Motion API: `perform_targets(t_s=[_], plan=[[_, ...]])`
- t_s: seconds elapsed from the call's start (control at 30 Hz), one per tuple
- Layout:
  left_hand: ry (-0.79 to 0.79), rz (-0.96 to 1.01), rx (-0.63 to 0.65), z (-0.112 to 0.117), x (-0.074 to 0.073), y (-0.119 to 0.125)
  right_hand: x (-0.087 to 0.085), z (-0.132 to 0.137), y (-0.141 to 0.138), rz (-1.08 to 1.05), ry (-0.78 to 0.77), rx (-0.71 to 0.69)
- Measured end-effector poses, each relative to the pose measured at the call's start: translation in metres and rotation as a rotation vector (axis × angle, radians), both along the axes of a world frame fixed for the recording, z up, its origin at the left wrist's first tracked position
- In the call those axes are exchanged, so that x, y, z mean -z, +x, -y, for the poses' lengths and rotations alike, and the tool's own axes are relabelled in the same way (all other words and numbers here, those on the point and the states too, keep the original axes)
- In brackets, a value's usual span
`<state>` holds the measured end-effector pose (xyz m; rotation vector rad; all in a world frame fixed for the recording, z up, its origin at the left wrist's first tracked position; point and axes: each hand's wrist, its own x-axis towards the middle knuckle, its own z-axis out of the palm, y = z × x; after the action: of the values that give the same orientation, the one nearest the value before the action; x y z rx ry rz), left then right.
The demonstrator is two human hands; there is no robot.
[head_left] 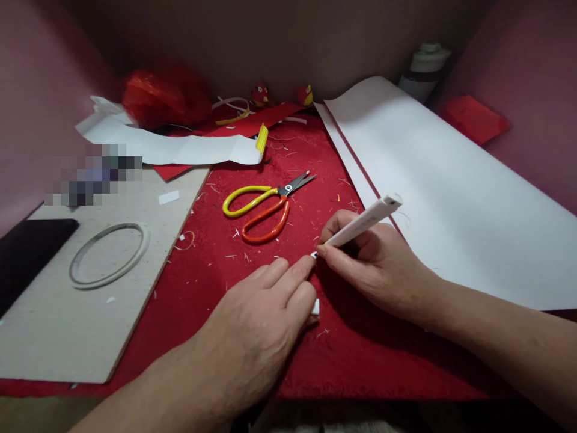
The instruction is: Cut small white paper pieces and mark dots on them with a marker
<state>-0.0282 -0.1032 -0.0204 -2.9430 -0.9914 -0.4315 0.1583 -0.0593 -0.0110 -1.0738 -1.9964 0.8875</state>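
My right hand point(374, 258) grips a white pen point(360, 221) that slants up to the right, its lower end close to the fingertips of my left hand point(265, 313). Those left fingers lie close together, pressed down over a small white paper piece point(316, 308). Only bits of the piece show past the fingers, and the left thumb is mostly hidden. Just beyond both hands lies a pair of scissors point(288, 188) with one yellow and one red handle, blades slightly apart, pointing away to the right.
At left, a pale board point(135, 313) carries a tape roll point(146, 243) and a dark flat object point(31, 252). Behind it lies a long white paper strip point(189, 149). Large white sheets point(451, 198) cover the right side. Scraps litter the red cloth point(216, 288); a red bag point(164, 96) sits behind.
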Motion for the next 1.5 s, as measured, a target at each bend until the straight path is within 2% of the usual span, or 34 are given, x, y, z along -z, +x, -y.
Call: perform_targets(t_s=[0.2,0.53,1.5], plan=[[0.016,-0.005,0.005,-0.0002,-0.0004,0.0009,-0.0017,0.0032,0.0021,-0.082,-0.020,0.060],[0.000,0.021,0.001,0.0000,0.0012,0.0002,-0.0014,0.0016,0.0021,-0.062,-0.007,0.085],[-0.001,0.020,0.001,0.0002,0.0005,0.0010,-0.0011,0.0003,0.0016,0.023,0.032,0.041]])
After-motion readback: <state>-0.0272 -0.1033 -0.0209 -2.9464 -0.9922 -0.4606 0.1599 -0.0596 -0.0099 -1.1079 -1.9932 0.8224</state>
